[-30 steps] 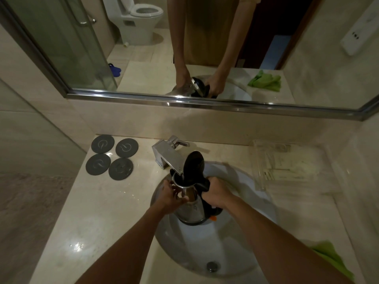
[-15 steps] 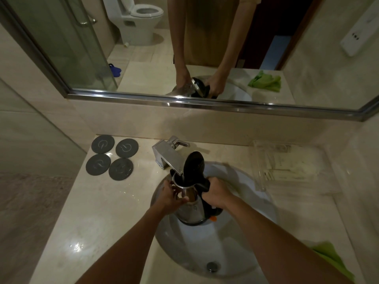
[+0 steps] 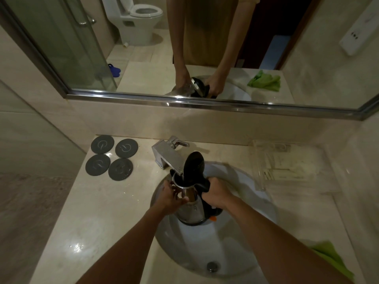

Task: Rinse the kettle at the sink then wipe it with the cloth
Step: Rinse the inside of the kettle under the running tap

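While lid stands open | steel kettle [image 3: 191, 210] black-handled | under faucet [image 3: 167, 155]

Steel kettle [image 3: 191, 210] – black lid, green cloth [image 3: 332, 257], white sink [image 3: 256, 232], grey coasters [image 3: 111, 157] – cream counter [image 3: 98, 222]
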